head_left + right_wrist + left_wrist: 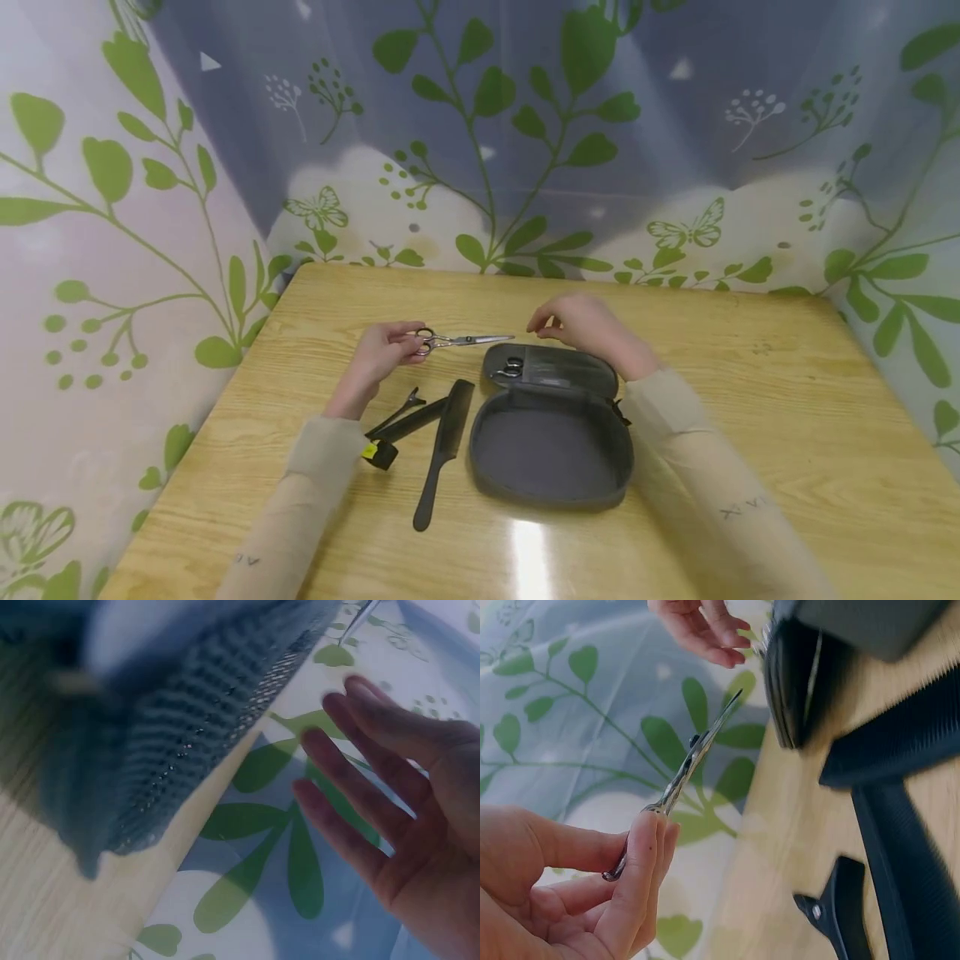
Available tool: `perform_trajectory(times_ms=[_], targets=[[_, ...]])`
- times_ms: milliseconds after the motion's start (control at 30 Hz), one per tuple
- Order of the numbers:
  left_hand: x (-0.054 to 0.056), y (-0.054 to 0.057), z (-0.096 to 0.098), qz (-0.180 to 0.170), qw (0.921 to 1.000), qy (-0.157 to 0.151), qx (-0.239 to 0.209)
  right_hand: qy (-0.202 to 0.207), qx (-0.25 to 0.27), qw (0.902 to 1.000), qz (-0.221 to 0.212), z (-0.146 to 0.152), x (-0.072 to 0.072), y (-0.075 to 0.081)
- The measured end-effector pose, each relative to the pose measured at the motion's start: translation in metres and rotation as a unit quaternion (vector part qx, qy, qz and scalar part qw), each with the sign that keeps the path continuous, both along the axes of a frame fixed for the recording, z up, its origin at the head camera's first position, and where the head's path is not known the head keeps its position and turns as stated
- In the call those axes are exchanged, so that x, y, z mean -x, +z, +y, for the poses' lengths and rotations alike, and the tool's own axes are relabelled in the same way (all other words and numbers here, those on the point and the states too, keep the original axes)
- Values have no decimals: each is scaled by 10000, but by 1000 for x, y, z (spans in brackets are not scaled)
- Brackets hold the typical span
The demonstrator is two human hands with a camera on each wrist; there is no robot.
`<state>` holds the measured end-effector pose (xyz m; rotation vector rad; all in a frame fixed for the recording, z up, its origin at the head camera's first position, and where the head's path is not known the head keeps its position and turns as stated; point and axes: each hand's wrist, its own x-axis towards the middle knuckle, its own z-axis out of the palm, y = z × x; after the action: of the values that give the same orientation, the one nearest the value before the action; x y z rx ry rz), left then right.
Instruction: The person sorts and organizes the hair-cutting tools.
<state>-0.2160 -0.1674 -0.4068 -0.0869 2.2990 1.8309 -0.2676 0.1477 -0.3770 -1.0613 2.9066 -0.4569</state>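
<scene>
My left hand (382, 354) pinches a pair of silver scissors (472, 340) by the finger rings, the blades pointing right across the far side of an open dark grey zip case (555, 500). In the left wrist view the thumb and fingers close on the scissors' (690, 765) handle end. My right hand (588, 325) hovers behind the case lid, holding nothing. The right wrist view shows that hand's (405, 810) fingers loosely spread. A second pair of scissors (512, 367) is tucked in the lid pocket (566, 371), only its rings plainly showing.
Left of the case lies a black handled comb (442, 450). Another black comb (412, 421), a black hair clip (401, 410) and a small black item with a yellow label (381, 454) are by my left sleeve. Patterned curtains (480, 150) hang behind the wooden table (750, 433).
</scene>
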Motion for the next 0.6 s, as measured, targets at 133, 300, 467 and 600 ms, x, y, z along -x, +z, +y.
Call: perform_trajectory(times_ms=[133, 300, 467, 600], targets=[[6, -5, -1, -105, 9999, -28, 21, 188, -228, 9987, -425, -6, 8, -3], [12, -9, -1, -202, 9997, -105, 93, 348, -498, 9960, -658, -16, 13, -4], [17, -10, 2, -279, 9993, -197, 162, 522, -705, 9946, -558, -22, 18, -7], [19, -10, 3, -252, 9991, -267, 205, 568, -819, 9938, -495, -22, 22, -7]])
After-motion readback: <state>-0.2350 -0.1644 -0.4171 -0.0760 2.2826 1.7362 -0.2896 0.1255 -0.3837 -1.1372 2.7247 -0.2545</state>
